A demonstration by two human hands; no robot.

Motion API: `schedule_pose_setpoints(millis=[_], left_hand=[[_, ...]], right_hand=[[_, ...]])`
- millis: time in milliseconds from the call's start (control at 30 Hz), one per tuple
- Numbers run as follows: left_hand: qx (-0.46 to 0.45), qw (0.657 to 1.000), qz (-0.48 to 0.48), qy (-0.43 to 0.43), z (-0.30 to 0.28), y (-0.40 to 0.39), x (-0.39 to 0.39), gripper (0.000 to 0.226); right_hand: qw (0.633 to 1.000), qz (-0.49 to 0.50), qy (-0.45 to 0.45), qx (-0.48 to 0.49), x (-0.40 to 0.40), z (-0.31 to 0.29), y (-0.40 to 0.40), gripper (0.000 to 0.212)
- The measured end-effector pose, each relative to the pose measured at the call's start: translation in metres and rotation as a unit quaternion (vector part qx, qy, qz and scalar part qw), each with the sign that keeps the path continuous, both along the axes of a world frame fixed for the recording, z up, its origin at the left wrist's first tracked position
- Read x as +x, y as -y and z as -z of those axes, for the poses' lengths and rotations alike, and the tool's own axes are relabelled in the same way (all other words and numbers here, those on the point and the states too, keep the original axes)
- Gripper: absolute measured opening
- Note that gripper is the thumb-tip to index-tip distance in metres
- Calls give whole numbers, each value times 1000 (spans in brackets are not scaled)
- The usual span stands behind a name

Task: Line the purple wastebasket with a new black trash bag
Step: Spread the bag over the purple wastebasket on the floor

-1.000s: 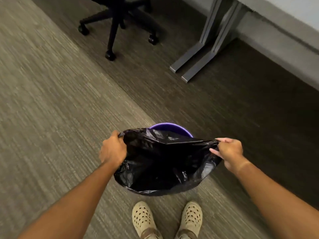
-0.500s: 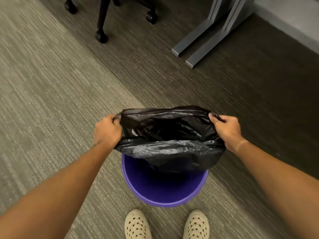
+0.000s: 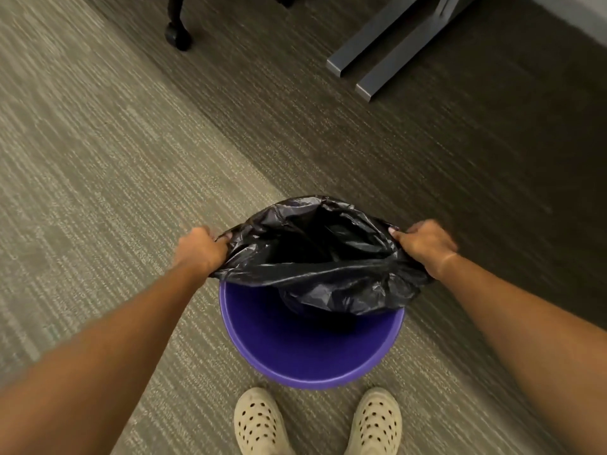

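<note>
Bag held open over the bin, both hands on its mouth.

The left hand [image 3: 200,249] and right hand [image 3: 427,246] each pinch the hem of the black bag [image 3: 315,257], stretching it over the far half of the purple bin [image 3: 312,349], which stands on the carpet [image 3: 98,192]. The film looks light, limp and slick; grip the hem at opposite sides, since a loose pinch would likely slip.

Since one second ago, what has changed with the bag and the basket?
The black trash bag has been opened and its bottom lowered into the purple wastebasket. The left hand and right hand still grip its edge; the basket stays by the shoes.
</note>
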State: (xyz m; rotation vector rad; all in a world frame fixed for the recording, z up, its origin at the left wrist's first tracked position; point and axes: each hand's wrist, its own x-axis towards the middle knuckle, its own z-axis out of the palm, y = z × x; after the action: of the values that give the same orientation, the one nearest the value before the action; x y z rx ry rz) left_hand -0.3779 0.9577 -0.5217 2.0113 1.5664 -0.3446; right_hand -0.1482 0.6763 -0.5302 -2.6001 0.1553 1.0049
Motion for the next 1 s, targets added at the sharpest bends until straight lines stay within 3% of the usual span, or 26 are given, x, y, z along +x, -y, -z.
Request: schedule_pose_setpoints(millis=[67,200,367,500,700,800,933,1000], left_hand=[[-6,999,-38,27,-7,8,-12,40],[-67,986,-121,91,-30,30,-32,36],[-137,970,-160,120,-45,45,-52,37],[-191,951,-180,165,-50,53,-66,37],[-239,943,-183,141,-47,61,-80,48],[-235,946,-186,125,-45,65,-84,40],[-251,941,-200,110,-42,70,-93,17],[-262,935,-217,102,-42,70,-97,10]], right_hand=[[997,57,22,37,-15,-6,15,40],[988,138,16,66,-48,-13,37,64],[954,275,-65,101,-74,-28,50,52],[947,269,-123,127,-80,-35,55,21],[949,251,-99,164,-90,-39,60,30],[941,270,-133,156,-98,-41,62,34],[945,229,-209,103,-109,-39,77,7],[952,219,-199,75,-114,-38,80,9]])
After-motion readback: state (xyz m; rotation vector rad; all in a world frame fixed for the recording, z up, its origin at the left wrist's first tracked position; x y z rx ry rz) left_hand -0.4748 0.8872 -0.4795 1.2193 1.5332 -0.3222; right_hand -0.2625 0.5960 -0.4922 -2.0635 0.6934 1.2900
